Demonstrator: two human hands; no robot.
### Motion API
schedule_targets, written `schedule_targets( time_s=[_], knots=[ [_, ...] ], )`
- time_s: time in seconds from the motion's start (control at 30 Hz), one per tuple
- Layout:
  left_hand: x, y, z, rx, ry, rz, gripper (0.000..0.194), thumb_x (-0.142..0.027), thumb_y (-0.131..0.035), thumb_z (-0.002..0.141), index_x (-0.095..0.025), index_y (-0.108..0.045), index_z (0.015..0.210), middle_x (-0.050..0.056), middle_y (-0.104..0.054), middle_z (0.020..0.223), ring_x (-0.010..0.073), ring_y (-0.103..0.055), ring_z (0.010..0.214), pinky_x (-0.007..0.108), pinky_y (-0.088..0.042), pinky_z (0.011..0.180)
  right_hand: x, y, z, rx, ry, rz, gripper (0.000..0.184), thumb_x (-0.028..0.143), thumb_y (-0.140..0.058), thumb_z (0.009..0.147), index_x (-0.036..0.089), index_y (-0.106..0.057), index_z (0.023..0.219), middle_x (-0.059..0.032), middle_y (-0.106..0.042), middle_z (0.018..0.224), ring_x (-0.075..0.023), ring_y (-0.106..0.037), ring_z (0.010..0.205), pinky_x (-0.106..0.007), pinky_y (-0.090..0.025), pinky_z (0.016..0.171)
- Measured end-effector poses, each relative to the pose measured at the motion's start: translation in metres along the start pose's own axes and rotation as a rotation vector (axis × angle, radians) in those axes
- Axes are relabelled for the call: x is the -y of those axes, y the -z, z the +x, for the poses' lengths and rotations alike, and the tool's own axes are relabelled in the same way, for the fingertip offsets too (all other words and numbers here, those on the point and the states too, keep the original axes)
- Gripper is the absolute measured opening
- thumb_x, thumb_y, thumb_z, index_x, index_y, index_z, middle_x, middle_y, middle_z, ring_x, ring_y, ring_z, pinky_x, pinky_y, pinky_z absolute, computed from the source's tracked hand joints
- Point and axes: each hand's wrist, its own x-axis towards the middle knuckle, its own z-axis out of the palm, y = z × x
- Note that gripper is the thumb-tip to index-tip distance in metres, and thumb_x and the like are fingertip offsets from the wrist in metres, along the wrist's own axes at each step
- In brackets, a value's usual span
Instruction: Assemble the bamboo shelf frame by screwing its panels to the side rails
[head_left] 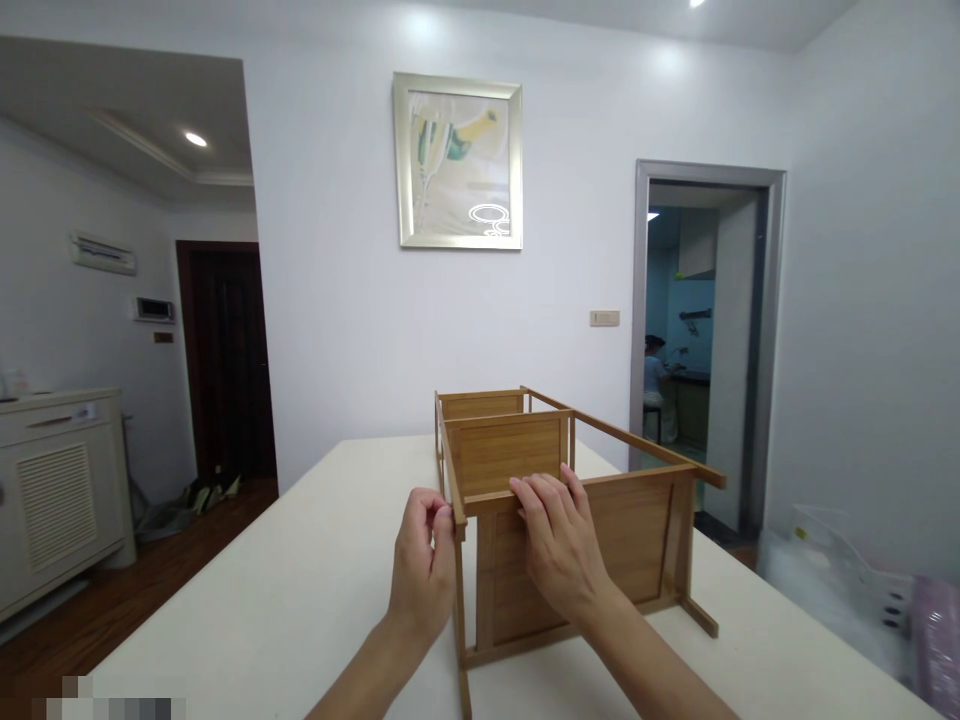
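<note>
A brown wooden shelf rack [517, 450] lies on its side on the white table [262, 580], its shelf panels standing on edge between long posts. My left hand [424, 550] is closed, with thumb and bent fingers pinched against the outer side of the near left corner. Whatever lies inside that pinch is hidden. Over the top rail of the nearest panel [622, 540], my right hand [559, 540] hooks its fingers and grips the rail, with the palm against the panel's near face.
Behind the table, a framed picture [459, 160] hangs on the wall. A doorway [709, 350] at the right shows a person [656, 385] in another room. Clear plastic wrapping [832, 580] lies beside the table's right edge. A louvred cabinet [60, 500] stands at left.
</note>
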Motion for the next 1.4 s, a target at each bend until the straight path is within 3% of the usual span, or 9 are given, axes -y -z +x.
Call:
schedule_targets(
  time_s=[0.23,0.63,0.93,1.4],
  knots=[
    [-0.0023,0.0005,-0.0002,0.013,0.031,-0.037,0.019,-0.037,-0.041,0.092,-0.022,-0.048,0.083,-0.001,-0.047,0.074,0.0152,-0.045,0.065,0.027,-0.038,0.062,0.0012,0.0005,0.0011,-0.016,0.0,-0.004,0.038,0.003,-0.038,0.088,0.013,-0.051,0.123,-0.0111,-0.062,0.105,-0.0218,-0.055,0.107,-0.053,-0.031,0.107],
    [-0.0047,0.0025,0.0024,0.049,-0.009,-0.082,0.024,-0.039,-0.037,0.095,-0.021,-0.047,0.082,0.001,-0.051,0.075,0.0154,-0.052,0.07,0.028,-0.041,0.067,0.0003,-0.0028,0.0027,-0.046,0.016,-0.024,0.037,0.005,-0.041,0.088,0.014,-0.05,0.123,-0.011,-0.062,0.103,-0.0217,-0.056,0.103,-0.051,-0.034,0.104],
    [-0.0016,0.0028,0.0051,0.047,0.023,-0.127,0.034,-0.051,-0.041,0.092,-0.021,-0.049,0.078,0.001,-0.052,0.073,0.0151,-0.051,0.067,0.027,-0.042,0.067,0.0018,-0.002,0.0045,-0.055,0.01,-0.007,0.04,0.007,-0.039,0.09,0.016,-0.049,0.127,-0.0105,-0.063,0.103,-0.0212,-0.058,0.102,-0.05,-0.033,0.105],
    [-0.0035,0.0032,0.0039,0.046,0.077,-0.162,0.031,-0.048,-0.042,0.092,-0.021,-0.051,0.08,0.0,-0.055,0.074,0.0155,-0.052,0.066,0.028,-0.041,0.067,0.0001,-0.0024,0.001,-0.026,0.007,-0.01,0.039,0.003,-0.04,0.086,0.013,-0.05,0.123,-0.0119,-0.062,0.106,-0.0227,-0.055,0.104,-0.054,-0.032,0.105]
  ],
)
